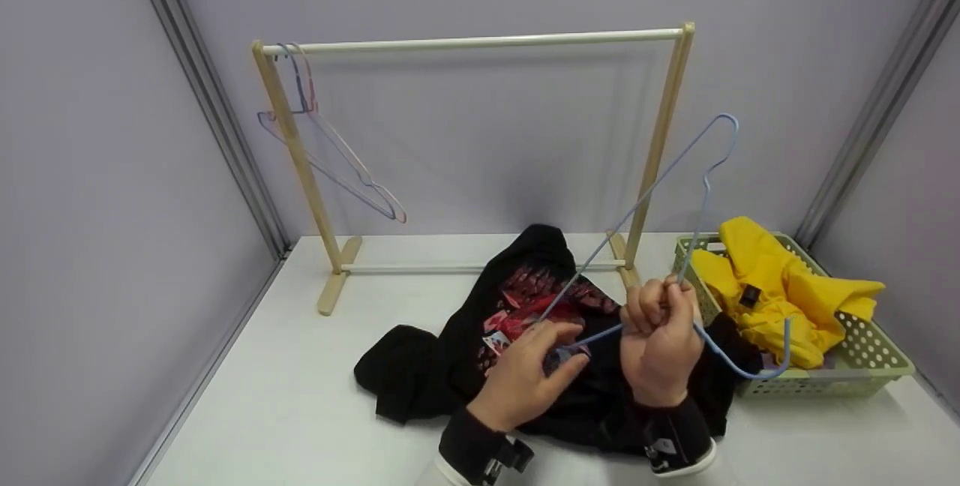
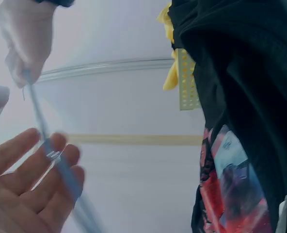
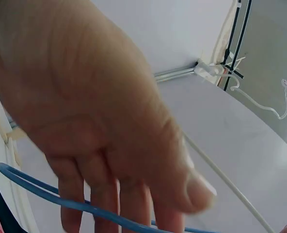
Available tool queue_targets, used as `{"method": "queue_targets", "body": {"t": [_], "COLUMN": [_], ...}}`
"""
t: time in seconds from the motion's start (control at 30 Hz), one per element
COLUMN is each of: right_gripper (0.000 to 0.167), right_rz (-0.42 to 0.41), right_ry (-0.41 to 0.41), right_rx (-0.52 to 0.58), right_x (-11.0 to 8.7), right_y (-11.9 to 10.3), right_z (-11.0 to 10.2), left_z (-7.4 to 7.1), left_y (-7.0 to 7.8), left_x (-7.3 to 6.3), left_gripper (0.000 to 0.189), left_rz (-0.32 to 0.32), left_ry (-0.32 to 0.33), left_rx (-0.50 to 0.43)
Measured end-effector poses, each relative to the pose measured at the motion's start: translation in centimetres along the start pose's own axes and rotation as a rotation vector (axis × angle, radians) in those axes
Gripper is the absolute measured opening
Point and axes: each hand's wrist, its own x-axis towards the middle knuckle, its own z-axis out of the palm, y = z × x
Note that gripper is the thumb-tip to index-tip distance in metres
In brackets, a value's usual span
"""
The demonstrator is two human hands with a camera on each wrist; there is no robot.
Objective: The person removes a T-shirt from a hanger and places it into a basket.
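Observation:
My right hand pinches a blue wire clothes hanger, which is tilted above the table. Its hook sticks out at the right, below that hand. My left hand is at the hanger's lower left end, with thumb and fingers apart. In the left wrist view the wire crosses in front of its loosely bent fingers. In the right wrist view the curled fingers are at the blue wire. Beneath both hands lies a crumpled black garment with a red print; the hands cover part of it.
A rack with a white rail and wooden legs stands behind the garment. Two hangers, one pink and one bluish, hang at its left end. To the right, a green basket holds yellow cloth. Walls enclose the table.

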Motion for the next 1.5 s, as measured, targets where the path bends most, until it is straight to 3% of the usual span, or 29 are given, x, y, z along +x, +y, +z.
{"method": "queue_targets", "body": {"t": [0.13,0.27,0.4,0.57,0.7,0.8,0.93,1.0,1.13,1.3,1.5], "right_gripper": [0.032,0.024,0.004,0.029,0.036,0.039,0.047,0.052,0.065,0.084,0.11], "right_rz": [0.016,0.044,0.126,0.235,0.262,0.299,0.425,0.503,0.641,0.805,1.0], "right_ry": [-0.022,-0.065,-0.132,-0.211,-0.204,-0.113,0.017,0.04,0.007,-0.112,-0.211], "right_rx": [-0.027,-0.173,-0.301,-0.429,-0.713,-0.931,-1.222,-1.337,-1.538,-1.727,-1.847], "right_x": [-0.1,0.0,0.0,0.6,1.0,1.4,2.3,2.7,2.9,2.2,0.4], "right_y": [-0.1,-0.4,-1.0,-2.0,-2.5,-2.5,-2.1,-1.9,-1.3,0.2,2.3], "right_z": [0.3,0.6,0.7,0.3,-0.5,-1.3,-3.2,-4.6,-7.7,-10.7,-12.5], "left_z": [0.2,0.1,-0.2,-0.7,-1.3,-2.0,-3.0,-3.5,-4.4,-5.1,-5.4], "left_y": [0.0,-0.1,-0.1,-0.3,-0.8,-1.3,-2.1,-2.5,-3.5,-4.2,-4.5], "left_x": [-0.1,-0.1,0.0,0.1,0.2,0.2,0.2,0.1,-0.2,-0.3,-0.3], "left_gripper": [0.021,0.024,0.027,0.027,0.03,0.032,0.033,0.035,0.038,0.04,0.041], "left_rz": [-0.005,0.025,0.033,-0.011,-0.081,-0.161,-0.27,-0.323,-0.411,-0.504,-0.512], "left_ry": [-0.033,0.036,0.097,0.142,0.23,0.313,0.4,0.433,0.491,0.535,0.553], "left_rx": [0.01,0.023,0.013,-0.066,-0.085,-0.092,-0.127,-0.145,-0.17,-0.228,-0.246]}}
